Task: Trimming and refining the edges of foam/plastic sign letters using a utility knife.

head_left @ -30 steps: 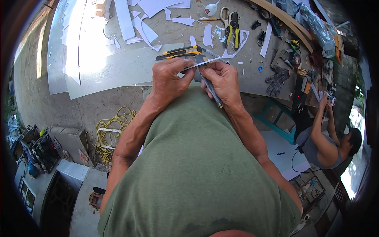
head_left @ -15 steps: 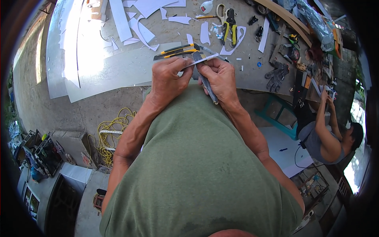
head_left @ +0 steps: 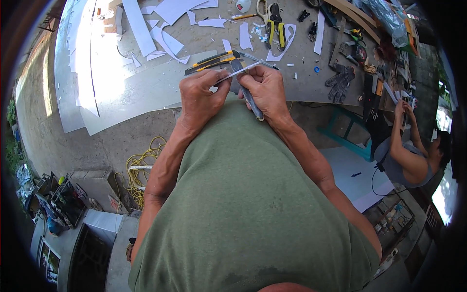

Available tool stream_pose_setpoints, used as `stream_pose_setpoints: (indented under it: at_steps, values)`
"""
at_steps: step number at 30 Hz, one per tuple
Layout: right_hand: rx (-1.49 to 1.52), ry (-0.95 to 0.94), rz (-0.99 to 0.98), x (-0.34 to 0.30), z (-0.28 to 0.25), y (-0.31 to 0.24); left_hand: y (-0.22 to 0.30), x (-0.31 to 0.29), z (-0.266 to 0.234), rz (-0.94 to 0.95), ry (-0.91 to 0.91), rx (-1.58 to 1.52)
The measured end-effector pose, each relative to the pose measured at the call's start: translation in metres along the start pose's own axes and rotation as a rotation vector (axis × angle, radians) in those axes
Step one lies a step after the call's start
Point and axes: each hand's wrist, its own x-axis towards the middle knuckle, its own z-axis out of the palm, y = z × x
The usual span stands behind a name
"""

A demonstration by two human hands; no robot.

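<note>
My left hand pinches a thin white strip between thumb and fingers, close to the table's near edge. The strip slants up to the right and reaches across to the other hand. My right hand is closed round a worn grey-handled tool, whose exact kind I cannot make out. The tool's upper end crosses the strip, and its lower end sticks out below my palm. Just beyond my hands lie yellow-and-black utility knives. Fingers partly hide where strip and tool meet.
White offcuts litter the grey table. Scissors, yellow-handled pliers and a grey glove lie there too. A co-worker works at the right by a green stool. Yellow cord lies on the floor at left.
The whole view has swung a little, so the table things sit slightly farther left and up. Both hands keep their grips on the white strip and the tool, with little change between them.
</note>
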Motion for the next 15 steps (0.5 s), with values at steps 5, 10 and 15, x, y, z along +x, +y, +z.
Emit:
stream_pose_setpoints:
  at_steps: [5,10,15]
  values:
    - [0.015,-0.012,0.015,-0.006,-0.002,-0.003,0.001,-0.003,-0.003,0.058,-0.037,0.02]
    - [0.034,0.033,0.02,-0.008,-0.002,-0.001,0.003,0.002,-0.001,0.052,-0.04,0.008]
    - [0.034,-0.002,0.089,-0.005,-0.005,-0.008,0.002,0.003,-0.001,0.056,-0.041,0.019]
